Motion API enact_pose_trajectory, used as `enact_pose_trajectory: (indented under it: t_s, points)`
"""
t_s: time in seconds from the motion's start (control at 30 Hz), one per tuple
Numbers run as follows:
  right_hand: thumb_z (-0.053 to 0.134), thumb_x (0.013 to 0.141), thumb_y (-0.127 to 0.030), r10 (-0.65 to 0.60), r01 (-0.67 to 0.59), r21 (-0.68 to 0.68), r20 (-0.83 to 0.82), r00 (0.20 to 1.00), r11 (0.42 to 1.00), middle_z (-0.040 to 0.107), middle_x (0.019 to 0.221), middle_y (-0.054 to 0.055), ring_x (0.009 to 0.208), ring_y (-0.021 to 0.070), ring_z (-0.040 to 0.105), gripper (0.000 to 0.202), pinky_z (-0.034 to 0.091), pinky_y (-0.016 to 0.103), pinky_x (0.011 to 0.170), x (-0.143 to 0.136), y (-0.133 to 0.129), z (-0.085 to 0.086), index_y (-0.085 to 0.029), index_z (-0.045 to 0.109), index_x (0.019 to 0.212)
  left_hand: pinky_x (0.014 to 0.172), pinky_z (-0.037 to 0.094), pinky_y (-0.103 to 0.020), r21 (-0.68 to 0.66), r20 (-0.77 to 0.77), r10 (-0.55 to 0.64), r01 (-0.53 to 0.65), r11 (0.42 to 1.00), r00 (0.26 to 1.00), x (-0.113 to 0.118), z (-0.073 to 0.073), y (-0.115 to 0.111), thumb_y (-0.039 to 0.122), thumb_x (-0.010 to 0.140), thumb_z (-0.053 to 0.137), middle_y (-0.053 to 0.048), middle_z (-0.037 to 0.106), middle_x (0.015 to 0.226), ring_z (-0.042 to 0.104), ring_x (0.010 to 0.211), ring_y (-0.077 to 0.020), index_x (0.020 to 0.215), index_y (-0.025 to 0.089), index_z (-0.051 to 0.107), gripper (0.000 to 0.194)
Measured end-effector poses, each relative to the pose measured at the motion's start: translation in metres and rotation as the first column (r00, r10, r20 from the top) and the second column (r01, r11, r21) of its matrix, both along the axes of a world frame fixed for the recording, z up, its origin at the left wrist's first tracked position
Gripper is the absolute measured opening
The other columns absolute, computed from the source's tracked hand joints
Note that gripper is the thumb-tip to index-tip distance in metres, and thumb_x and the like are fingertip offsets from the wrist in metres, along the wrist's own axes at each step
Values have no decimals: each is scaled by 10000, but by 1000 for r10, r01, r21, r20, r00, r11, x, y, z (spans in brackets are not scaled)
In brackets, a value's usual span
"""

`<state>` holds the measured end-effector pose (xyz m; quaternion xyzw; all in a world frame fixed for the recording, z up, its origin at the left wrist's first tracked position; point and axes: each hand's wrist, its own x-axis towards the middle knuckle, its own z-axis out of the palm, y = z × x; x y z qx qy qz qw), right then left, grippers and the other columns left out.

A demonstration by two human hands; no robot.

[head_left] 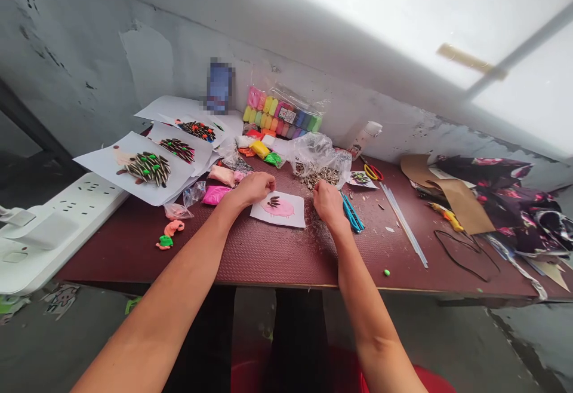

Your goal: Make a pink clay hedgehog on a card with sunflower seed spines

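Note:
A small white card [290,220] lies on the dark red table, bearing a pink oval shape [285,208] with several dark seeds [273,202] at its upper left. My left hand [257,188] is at the card's upper left corner, its fingers pinched together; what they hold, if anything, is too small to make out. To the right of the card, my right hand [328,202] has its fingertips together just below a heap of striped seeds [320,176]. Anything between those fingertips is hidden. The heap spills from a clear plastic bag [313,149].
Seed-covered sheets [174,169] and a white power strip [80,211] are at the left. Clay packs [282,115] stand behind. A blue cutter [353,212], scissors [373,171], clear sticks [404,224] and a yellow glue gun [451,218] lie rightward.

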<state>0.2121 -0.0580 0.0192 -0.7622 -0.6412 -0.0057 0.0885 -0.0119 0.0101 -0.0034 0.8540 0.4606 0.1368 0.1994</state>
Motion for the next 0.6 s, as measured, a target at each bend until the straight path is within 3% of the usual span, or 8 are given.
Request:
enact_pose_trajectory:
  t_s: [0.07, 0.1, 0.17, 0.23, 0.3, 0.4, 0.6]
  points:
    - [503, 897, -190, 57, -28, 108, -281, 958, 994, 719, 922, 91, 839, 203, 624, 221, 436, 307, 770, 0, 1, -3, -158, 663, 1047, 728, 469, -231, 0, 3, 0, 0, 1000, 1000, 0, 0, 0, 112, 785, 561, -52, 768, 955, 674, 903, -187, 915, 200, 765, 257]
    - [538, 865, -220, 116, -53, 153, -441, 890, 987, 712, 862, 59, 775, 181, 611, 207, 439, 292, 736, -1, 1, -4, -172, 667, 1019, 727, 469, -229, 1, 5, -2, 2, 1000, 1000, 0, 0, 0, 110, 784, 562, -51, 768, 957, 673, 900, -186, 914, 200, 765, 256]
    - [598, 799, -288, 220, -96, 210, -717, 661, 973, 697, 782, 22, 683, 148, 580, 172, 443, 269, 674, -4, 0, -7, -185, 669, 918, 726, 469, -228, 5, 10, -7, 7, 1000, 1000, -1, 1, 0, 112, 788, 566, -50, 768, 954, 673, 894, -184, 910, 200, 764, 249]
    - [670, 734, -354, 243, -108, 218, -867, 434, 970, 705, 781, 23, 652, 131, 567, 186, 447, 259, 639, -10, -3, -8, -191, 655, 823, 732, 469, -232, 3, 10, -4, 4, 1000, 1000, 0, 1, -1, 112, 794, 565, -52, 766, 943, 673, 891, -186, 910, 197, 764, 245]
    - [728, 692, -380, 243, -107, 221, -921, 303, 969, 719, 813, 26, 665, 121, 575, 222, 460, 256, 654, -16, -8, -8, -193, 662, 793, 746, 471, -239, 0, 7, 3, -3, 1000, 1000, 0, 1, -1, 105, 797, 561, -55, 765, 934, 674, 896, -190, 916, 194, 765, 253]
    - [778, 659, -364, 265, -101, 247, -928, 262, 964, 684, 740, -6, 652, 105, 555, 225, 449, 241, 652, -23, -15, -5, -193, 688, 775, 761, 473, -246, 0, 6, 6, -6, 1000, 1000, 1, 1, -2, 95, 794, 559, -58, 764, 930, 674, 901, -195, 917, 190, 766, 259]
    - [779, 694, -405, 289, -112, 266, -893, 346, 957, 651, 666, -7, 594, 109, 516, 239, 409, 241, 577, -40, -27, -10, -188, 683, 725, 736, 469, -244, -2, 9, 12, -12, 1000, 1000, 1, 1, -2, 109, 789, 561, -54, 766, 930, 672, 880, -190, 912, 195, 763, 252]
